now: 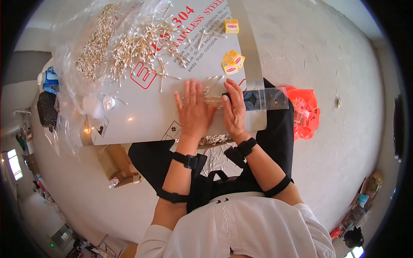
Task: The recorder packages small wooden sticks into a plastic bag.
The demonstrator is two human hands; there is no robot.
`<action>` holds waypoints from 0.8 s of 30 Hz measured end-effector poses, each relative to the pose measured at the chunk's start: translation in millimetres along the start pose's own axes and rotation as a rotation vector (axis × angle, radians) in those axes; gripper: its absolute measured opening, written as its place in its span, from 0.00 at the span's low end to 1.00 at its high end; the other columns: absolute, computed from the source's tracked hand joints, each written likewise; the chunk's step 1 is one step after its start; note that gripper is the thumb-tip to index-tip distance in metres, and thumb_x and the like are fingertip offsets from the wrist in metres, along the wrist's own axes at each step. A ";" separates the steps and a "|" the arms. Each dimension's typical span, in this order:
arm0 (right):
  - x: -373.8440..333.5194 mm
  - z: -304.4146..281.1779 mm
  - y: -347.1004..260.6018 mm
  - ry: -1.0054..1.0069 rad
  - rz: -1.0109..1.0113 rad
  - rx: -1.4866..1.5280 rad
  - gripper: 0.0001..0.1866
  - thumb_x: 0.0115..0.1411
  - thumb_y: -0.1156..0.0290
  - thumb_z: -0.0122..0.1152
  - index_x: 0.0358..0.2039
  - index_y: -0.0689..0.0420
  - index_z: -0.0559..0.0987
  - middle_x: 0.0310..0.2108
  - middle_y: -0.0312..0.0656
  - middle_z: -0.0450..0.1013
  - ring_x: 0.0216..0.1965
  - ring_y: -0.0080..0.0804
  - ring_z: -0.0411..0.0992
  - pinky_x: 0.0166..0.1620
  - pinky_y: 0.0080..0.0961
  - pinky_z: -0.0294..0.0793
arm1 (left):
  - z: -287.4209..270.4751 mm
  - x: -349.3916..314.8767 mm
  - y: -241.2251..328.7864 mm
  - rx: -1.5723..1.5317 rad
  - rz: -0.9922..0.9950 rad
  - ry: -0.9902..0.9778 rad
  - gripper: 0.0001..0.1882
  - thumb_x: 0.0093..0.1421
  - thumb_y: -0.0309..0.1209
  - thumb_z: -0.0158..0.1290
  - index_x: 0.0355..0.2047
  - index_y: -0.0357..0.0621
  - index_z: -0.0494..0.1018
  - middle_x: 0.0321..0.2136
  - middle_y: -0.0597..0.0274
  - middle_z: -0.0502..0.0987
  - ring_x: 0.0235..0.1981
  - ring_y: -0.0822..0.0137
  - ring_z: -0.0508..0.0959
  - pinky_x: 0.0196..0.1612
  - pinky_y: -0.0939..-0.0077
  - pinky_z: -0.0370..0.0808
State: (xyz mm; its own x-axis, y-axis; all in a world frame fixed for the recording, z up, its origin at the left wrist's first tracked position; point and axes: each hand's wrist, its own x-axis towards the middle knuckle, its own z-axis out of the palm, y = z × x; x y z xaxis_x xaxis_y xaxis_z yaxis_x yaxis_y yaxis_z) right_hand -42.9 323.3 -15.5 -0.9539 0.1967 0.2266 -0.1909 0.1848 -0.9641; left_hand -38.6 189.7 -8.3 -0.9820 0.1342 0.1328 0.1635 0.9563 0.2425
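Observation:
My left hand (192, 109) lies palm down over a small bunch of cotton swabs (209, 91) on the grey protective film of the work board (142, 124). Its fingers are stretched out and somewhat spread. Close beside it, my right hand (235, 112) curls around the near end of a clear plastic sleeve with a dark section (266, 99), which sticks out past the board's right edge. Something small and black shows between the right thumb and forefinger. A large heap of cotton swabs (133, 47) spreads across the upper left, next to a crumpled clear bag (71, 90).
Small yellow packets (232, 62) lie near the board's right side, another yellow packet (231, 26) above them. A round white container (108, 102) stands at left. A red plastic bag (304, 114) is beyond my right knee; an open cardboard box (114, 165) sits on the floor.

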 end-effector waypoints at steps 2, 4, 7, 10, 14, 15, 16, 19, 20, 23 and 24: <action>3.3 -12.8 -2.4 -0.090 -0.028 -0.044 0.20 0.56 0.76 0.62 0.50 0.60 0.74 0.53 0.49 0.69 0.55 0.47 0.68 0.58 0.35 0.67 | -5.1 -2.7 -13.1 0.035 0.017 0.065 0.41 0.56 0.46 0.59 0.63 0.36 0.59 0.66 0.47 0.58 0.70 0.50 0.53 0.69 0.45 0.46; 6.1 -27.5 -7.9 -0.184 -0.056 -0.079 0.21 0.51 0.76 0.66 0.47 0.60 0.75 0.51 0.48 0.70 0.53 0.47 0.68 0.57 0.37 0.68 | -15.4 -15.3 -28.9 -0.158 -0.044 0.203 0.29 0.53 0.35 0.62 0.53 0.39 0.67 0.56 0.51 0.68 0.62 0.51 0.63 0.62 0.49 0.56; 3.0 -40.0 -9.8 -0.347 -0.180 -0.360 0.21 0.42 0.76 0.70 0.39 0.58 0.77 0.44 0.44 0.70 0.46 0.47 0.69 0.51 0.39 0.71 | -30.4 -29.7 -35.6 -0.129 -0.192 0.082 0.17 0.49 0.25 0.61 0.39 0.42 0.70 0.42 0.58 0.72 0.50 0.54 0.70 0.53 0.54 0.63; -1.4 -39.5 -7.6 -0.399 -0.226 -0.413 0.16 0.42 0.75 0.70 0.33 0.57 0.77 0.39 0.41 0.69 0.41 0.44 0.69 0.45 0.38 0.70 | -28.1 -33.9 -43.2 -0.150 -0.132 0.119 0.13 0.47 0.21 0.60 0.33 0.43 0.70 0.36 0.60 0.71 0.44 0.55 0.71 0.48 0.57 0.65; -3.3 -37.7 -4.2 -0.449 -0.312 -0.486 0.11 0.44 0.74 0.69 0.30 0.56 0.78 0.38 0.40 0.69 0.39 0.41 0.69 0.44 0.36 0.71 | -30.3 -33.8 -53.2 -0.117 -0.108 0.067 0.10 0.48 0.19 0.58 0.30 0.43 0.70 0.33 0.60 0.71 0.42 0.55 0.71 0.45 0.57 0.65; -3.8 -36.4 -3.0 -0.446 -0.323 -0.478 0.10 0.45 0.74 0.67 0.30 0.55 0.77 0.37 0.39 0.69 0.39 0.41 0.68 0.44 0.37 0.70 | -32.4 -33.7 -59.1 -0.052 -0.127 0.057 0.09 0.48 0.19 0.57 0.30 0.43 0.70 0.33 0.60 0.71 0.42 0.54 0.71 0.44 0.57 0.66; -3.1 -35.4 -2.4 -0.444 -0.322 -0.478 0.10 0.45 0.74 0.67 0.30 0.55 0.77 0.37 0.39 0.69 0.39 0.41 0.68 0.44 0.37 0.70 | -33.3 -33.6 -63.2 0.013 -0.146 0.047 0.09 0.49 0.19 0.56 0.29 0.43 0.69 0.33 0.59 0.71 0.41 0.54 0.71 0.43 0.57 0.66; 1.9 -31.6 -1.1 -0.420 -0.353 -0.493 0.08 0.46 0.74 0.65 0.28 0.56 0.76 0.36 0.39 0.68 0.38 0.40 0.68 0.43 0.35 0.70 | -35.4 -16.9 -68.0 -0.036 -0.170 0.138 0.07 0.50 0.19 0.54 0.29 0.43 0.69 0.33 0.58 0.71 0.40 0.53 0.70 0.42 0.58 0.66; 5.4 -31.5 -2.7 -0.438 -0.372 -0.487 0.07 0.46 0.75 0.64 0.27 0.56 0.76 0.35 0.39 0.68 0.38 0.39 0.68 0.42 0.35 0.70 | -34.7 -6.2 -67.3 -0.038 -0.169 0.137 0.07 0.50 0.19 0.54 0.29 0.43 0.69 0.33 0.58 0.71 0.40 0.53 0.70 0.42 0.58 0.66; 9.9 -26.0 -4.1 -0.468 -0.407 -0.485 0.06 0.46 0.75 0.63 0.25 0.56 0.74 0.33 0.39 0.68 0.37 0.39 0.68 0.41 0.34 0.70 | -25.4 32.8 -62.2 -0.078 -0.055 0.196 0.06 0.50 0.20 0.53 0.28 0.43 0.69 0.32 0.58 0.71 0.40 0.53 0.70 0.41 0.58 0.66; 10.1 -22.1 -4.0 -0.480 -0.424 -0.488 0.06 0.46 0.75 0.62 0.25 0.57 0.73 0.32 0.40 0.68 0.37 0.39 0.68 0.40 0.34 0.70 | -19.5 45.6 -59.4 -0.096 0.001 0.182 0.06 0.50 0.19 0.53 0.27 0.42 0.70 0.32 0.58 0.71 0.40 0.53 0.70 0.41 0.58 0.66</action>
State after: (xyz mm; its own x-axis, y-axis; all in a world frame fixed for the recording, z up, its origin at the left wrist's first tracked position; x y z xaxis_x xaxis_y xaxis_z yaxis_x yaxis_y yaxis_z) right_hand -46.6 345.8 -6.3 -0.8397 -0.3993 0.3681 -0.5420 0.5729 -0.6149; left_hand -91.3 133.9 2.1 -0.9499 0.0775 0.3028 0.1812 0.9258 0.3317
